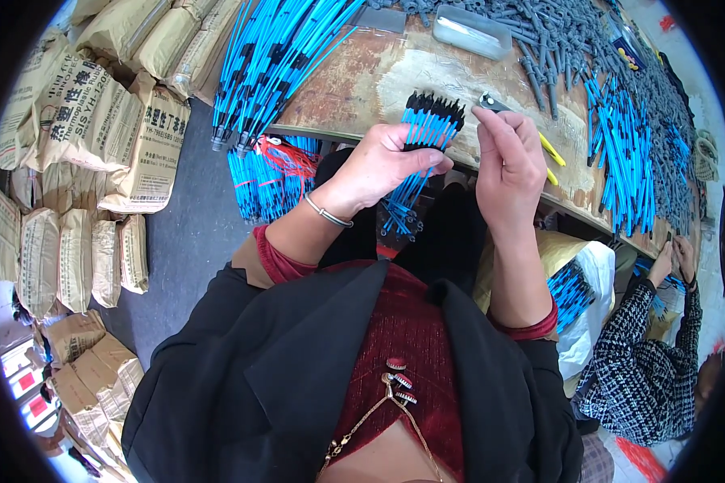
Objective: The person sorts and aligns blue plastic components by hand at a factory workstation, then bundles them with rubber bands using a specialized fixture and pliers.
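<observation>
My left hand is closed around a bundle of thin blue rods with black tips. The tips point up and away, fanned in a row above my fingers, while the rods' lower ends hang below the hand over my lap. Just right of the tips, my right hand is raised with thumb and index finger drawn together. Whatever is between those fingertips, if anything, is too small to make out. Behind that hand, pliers with yellow handles lie on the worn wooden table, partly hidden.
More blue rods lie at the table's far left and right. Grey plastic parts heap at the back beside a clear tray. Paper sacks stack at left. A co-worker sits at right, near a white sack.
</observation>
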`<state>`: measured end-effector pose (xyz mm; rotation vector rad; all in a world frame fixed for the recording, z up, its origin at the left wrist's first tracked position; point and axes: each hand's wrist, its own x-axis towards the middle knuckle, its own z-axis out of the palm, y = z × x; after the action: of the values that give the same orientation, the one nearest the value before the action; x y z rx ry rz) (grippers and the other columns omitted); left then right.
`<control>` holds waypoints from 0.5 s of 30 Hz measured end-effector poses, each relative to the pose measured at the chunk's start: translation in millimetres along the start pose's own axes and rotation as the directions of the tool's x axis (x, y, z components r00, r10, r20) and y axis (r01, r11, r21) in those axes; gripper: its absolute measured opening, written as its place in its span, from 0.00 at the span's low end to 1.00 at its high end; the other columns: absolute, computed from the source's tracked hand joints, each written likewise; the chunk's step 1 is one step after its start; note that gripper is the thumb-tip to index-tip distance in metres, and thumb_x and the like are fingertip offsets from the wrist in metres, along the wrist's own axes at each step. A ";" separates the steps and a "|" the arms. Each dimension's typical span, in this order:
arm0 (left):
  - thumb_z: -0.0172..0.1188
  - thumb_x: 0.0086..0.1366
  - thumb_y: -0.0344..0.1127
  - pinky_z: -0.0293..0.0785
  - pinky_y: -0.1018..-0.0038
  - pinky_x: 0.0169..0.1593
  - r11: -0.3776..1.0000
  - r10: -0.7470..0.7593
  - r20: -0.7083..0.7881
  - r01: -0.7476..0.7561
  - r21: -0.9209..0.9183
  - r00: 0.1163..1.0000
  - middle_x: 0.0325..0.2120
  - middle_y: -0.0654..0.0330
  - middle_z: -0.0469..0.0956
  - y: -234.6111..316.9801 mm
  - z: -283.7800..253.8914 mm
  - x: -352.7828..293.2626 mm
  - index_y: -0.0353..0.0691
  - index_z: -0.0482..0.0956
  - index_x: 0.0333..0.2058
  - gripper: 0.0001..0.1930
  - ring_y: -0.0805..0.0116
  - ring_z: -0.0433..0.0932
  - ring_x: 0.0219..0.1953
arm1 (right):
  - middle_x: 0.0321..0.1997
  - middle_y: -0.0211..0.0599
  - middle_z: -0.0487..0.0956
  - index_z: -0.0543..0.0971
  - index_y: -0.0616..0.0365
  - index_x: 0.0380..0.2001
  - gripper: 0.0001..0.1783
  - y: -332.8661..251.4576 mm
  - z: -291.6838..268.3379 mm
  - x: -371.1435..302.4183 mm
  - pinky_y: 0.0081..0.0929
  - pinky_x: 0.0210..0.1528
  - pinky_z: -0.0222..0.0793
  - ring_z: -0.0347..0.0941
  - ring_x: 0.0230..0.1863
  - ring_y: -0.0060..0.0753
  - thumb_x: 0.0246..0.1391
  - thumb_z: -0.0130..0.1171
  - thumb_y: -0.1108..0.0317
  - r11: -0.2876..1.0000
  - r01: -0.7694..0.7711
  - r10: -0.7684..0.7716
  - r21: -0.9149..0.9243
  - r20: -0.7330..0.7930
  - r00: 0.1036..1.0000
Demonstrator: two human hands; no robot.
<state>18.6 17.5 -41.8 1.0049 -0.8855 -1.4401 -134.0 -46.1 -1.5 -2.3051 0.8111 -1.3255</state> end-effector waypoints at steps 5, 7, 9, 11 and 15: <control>0.56 0.59 0.27 0.74 0.75 0.41 1.000 0.002 0.002 -0.003 0.022 1.000 0.31 0.57 0.79 0.6 0.5 0.9 0.34 0.75 0.41 0.10 0.70 0.78 0.35 | 0.29 0.31 0.71 0.77 0.61 0.38 0.10 1.6 0.0 1.3 0.16 0.35 0.61 0.66 0.32 0.22 0.51 0.53 0.80 0.994 -0.073 0.071 0.078 0.022 0.997; 0.56 0.59 0.28 0.73 0.79 0.38 0.999 0.009 0.006 -0.009 -0.033 1.000 0.30 0.60 0.79 0.0 1.2 1.3 0.35 0.76 0.39 0.09 0.75 0.76 0.33 | 0.29 0.32 0.71 0.77 0.61 0.37 0.10 5.1 -2.0 2.2 0.16 0.34 0.62 0.66 0.31 0.23 0.51 0.53 0.80 0.981 -0.114 0.107 0.160 0.051 0.993; 0.56 0.59 0.28 0.73 0.79 0.38 0.999 0.018 0.015 -0.018 -0.034 1.000 0.30 0.60 0.79 1.3 1.0 0.8 0.35 0.76 0.39 0.09 0.75 0.77 0.33 | 0.29 0.32 0.71 0.77 0.61 0.37 0.10 8.1 -4.5 3.4 0.17 0.34 0.62 0.66 0.31 0.23 0.51 0.52 0.81 0.970 -0.135 0.123 0.202 0.068 0.990; 0.56 0.59 0.28 0.73 0.79 0.38 0.999 0.039 0.033 -0.037 -0.036 0.999 0.30 0.60 0.79 2.8 0.3 0.0 0.35 0.76 0.39 0.09 0.75 0.77 0.33 | 0.29 0.32 0.70 0.78 0.61 0.36 0.10 9.2 -8.7 7.3 0.17 0.33 0.62 0.66 0.30 0.24 0.50 0.53 0.81 0.970 -0.117 0.095 0.215 0.112 0.989; 0.56 0.60 0.28 0.73 0.79 0.38 0.999 0.018 0.032 -0.016 -0.049 0.999 0.30 0.59 0.79 2.6 -1.9 0.1 0.35 0.76 0.39 0.08 0.75 0.77 0.33 | 0.28 0.32 0.70 0.78 0.61 0.36 0.10 6.8 -15.8 15.8 0.17 0.32 0.61 0.66 0.30 0.25 0.49 0.53 0.81 0.994 -0.035 0.019 0.104 0.148 0.989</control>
<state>21.3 17.1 -40.1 0.9387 -0.8763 -1.4604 -143.5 -61.8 13.0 -2.2689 0.7040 -1.1433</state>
